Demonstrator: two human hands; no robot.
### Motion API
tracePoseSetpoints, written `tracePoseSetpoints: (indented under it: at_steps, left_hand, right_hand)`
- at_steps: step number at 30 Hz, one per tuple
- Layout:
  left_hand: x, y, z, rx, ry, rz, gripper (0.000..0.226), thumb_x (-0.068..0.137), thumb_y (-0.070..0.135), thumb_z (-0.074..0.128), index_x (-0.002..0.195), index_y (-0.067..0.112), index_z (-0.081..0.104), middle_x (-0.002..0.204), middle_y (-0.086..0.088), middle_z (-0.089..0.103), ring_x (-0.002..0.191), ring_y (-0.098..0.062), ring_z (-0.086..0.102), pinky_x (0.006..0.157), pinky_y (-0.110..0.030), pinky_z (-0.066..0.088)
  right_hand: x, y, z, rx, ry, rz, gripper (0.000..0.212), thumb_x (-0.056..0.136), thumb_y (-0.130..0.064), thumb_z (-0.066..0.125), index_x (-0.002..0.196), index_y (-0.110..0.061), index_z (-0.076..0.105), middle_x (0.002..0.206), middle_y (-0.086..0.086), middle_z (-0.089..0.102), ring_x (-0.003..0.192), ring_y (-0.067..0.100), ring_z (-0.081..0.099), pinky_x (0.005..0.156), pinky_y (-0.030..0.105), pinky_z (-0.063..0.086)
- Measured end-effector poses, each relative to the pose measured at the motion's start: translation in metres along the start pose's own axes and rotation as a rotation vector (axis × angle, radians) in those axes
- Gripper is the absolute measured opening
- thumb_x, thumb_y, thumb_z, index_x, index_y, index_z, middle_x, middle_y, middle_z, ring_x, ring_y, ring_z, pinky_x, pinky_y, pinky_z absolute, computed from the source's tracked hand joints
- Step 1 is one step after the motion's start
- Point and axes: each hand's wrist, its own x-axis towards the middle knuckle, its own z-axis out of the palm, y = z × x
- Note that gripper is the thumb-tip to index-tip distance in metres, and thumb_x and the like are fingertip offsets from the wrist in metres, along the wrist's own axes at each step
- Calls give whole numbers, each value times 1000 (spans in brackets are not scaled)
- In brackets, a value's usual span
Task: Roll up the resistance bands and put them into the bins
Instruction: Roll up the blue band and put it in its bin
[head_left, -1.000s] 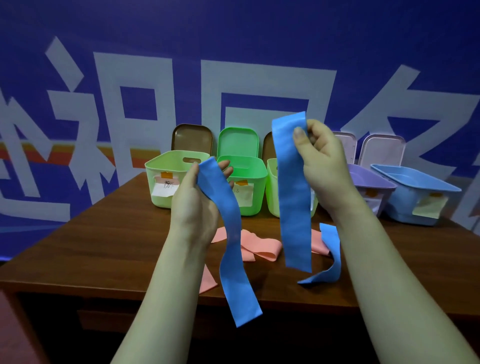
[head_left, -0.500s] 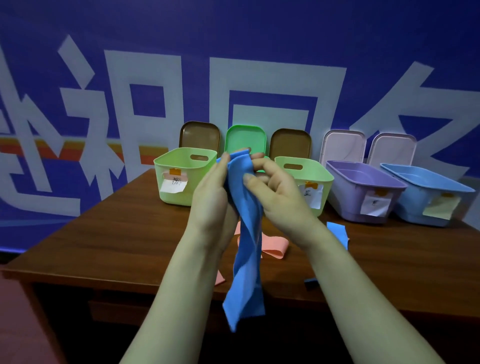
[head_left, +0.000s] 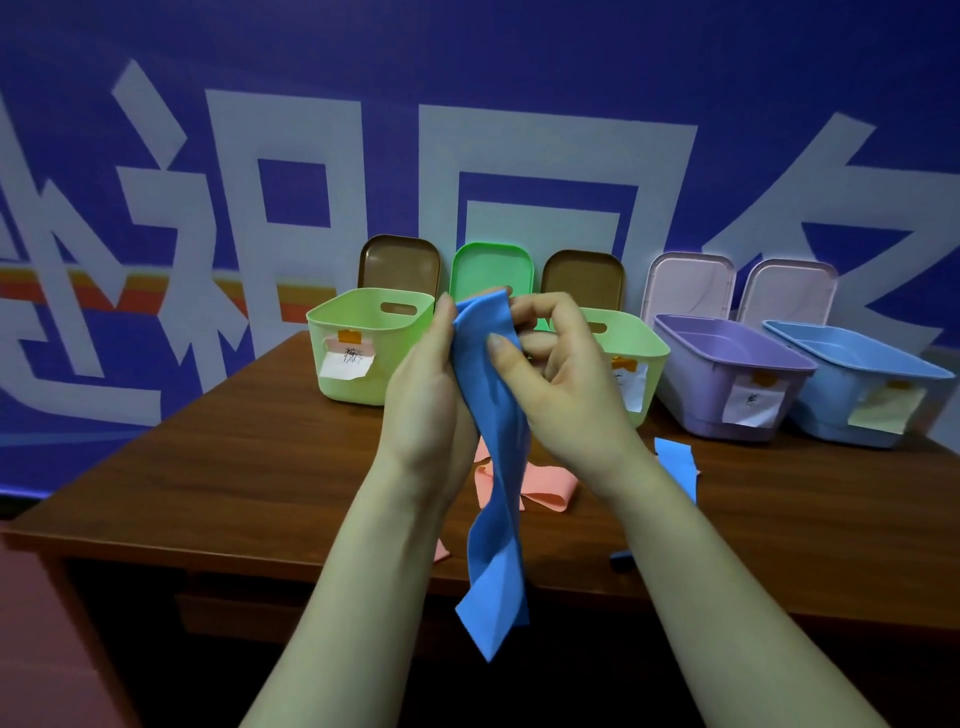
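A blue resistance band hangs doubled in front of me, its loose ends dangling below the table's front edge. My left hand holds its top from the left, and my right hand pinches the same top end with thumb and curled fingers. A pink band lies on the table behind the blue one. Another blue band lies to the right of my right wrist. Open bins line the back: a light green bin, a second light green bin, a purple bin and a blue bin.
The brown wooden table ends close to me. Lids lean on the blue wall behind the bins: a brown lid, a green lid, a second brown lid and two pale ones. A third green bin is hidden behind my hands.
My hands, held apart with the band's two ends a second ago, have come together at chest height. The band now hangs folded in one doubled strip.
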Motion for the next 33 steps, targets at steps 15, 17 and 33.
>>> tracePoseSetpoints:
  at_steps: [15, 17, 33]
  left_hand:
    - [-1, -8, 4, -57, -88, -4, 61, 100, 44, 23, 121, -2, 57, 120, -20, 62, 114, -28, 60, 100, -36, 48]
    - [-3, -7, 6, -77, -108, 4, 63, 99, 45, 23, 119, -3, 57, 116, -19, 64, 111, -27, 62, 97, -35, 49]
    - [5, 10, -7, 303, -14, 261, 19, 100, 21, 44, 108, 12, 58, 98, -12, 73, 97, -27, 70, 78, -33, 56]
  right_hand:
    - [0, 5, 6, 108, 66, 3, 10, 94, -17, 53, 101, -19, 46, 86, 32, 62, 89, 57, 52, 73, 67, 45]
    - [0, 7, 6, 110, 75, 3, 11, 93, -18, 53, 101, -18, 46, 84, 32, 62, 88, 57, 52, 73, 66, 45]
    - [-15, 22, -25, 72, -387, 295, 35, 85, -3, 64, 111, -12, 42, 64, 1, 64, 55, 11, 58, 51, 25, 47]
